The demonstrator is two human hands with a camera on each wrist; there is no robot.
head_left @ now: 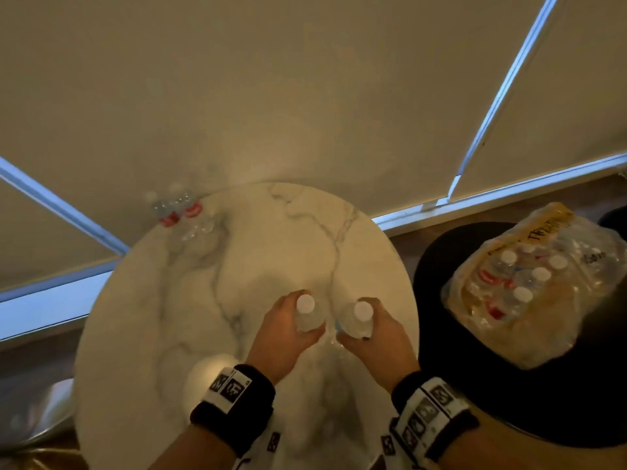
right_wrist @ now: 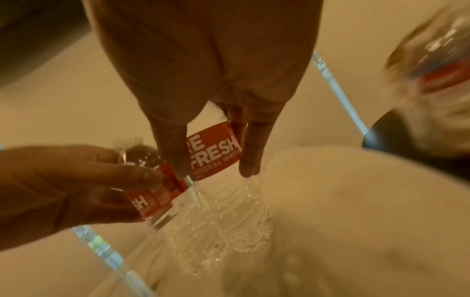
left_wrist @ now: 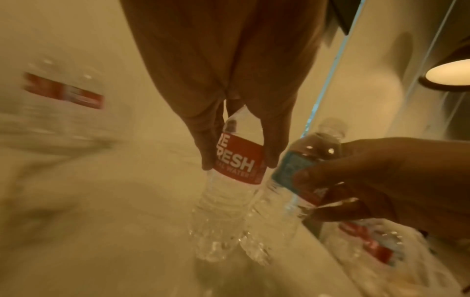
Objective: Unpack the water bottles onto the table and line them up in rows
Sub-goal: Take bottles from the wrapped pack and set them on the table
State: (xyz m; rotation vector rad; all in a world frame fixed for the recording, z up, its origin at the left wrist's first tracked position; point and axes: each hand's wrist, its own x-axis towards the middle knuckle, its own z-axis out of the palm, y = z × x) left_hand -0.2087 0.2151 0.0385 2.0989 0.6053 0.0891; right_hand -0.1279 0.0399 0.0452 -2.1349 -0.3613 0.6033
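My left hand point(head_left: 288, 330) grips a clear water bottle point(head_left: 307, 315) with a white cap and red label point(left_wrist: 239, 162), held upright over the round marble table point(head_left: 169, 317). Beside it my right hand point(head_left: 373, 337) grips a second such bottle point(head_left: 359, 318) by its red label point(right_wrist: 216, 152). The two bottles nearly touch, low over the tabletop; contact with it is unclear. Two more bottles point(head_left: 179, 212) stand at the table's far left edge. The torn plastic pack point(head_left: 529, 283), with several bottles inside, sits on a black stool point(head_left: 475, 385) to the right.
Beige roller blinds point(head_left: 305, 96) and a window sill run just behind the table. The black stool stands close to the table's right rim. A metal object point(head_left: 37, 418) lies low at the left. Bare marble lies between the far bottles and my hands.
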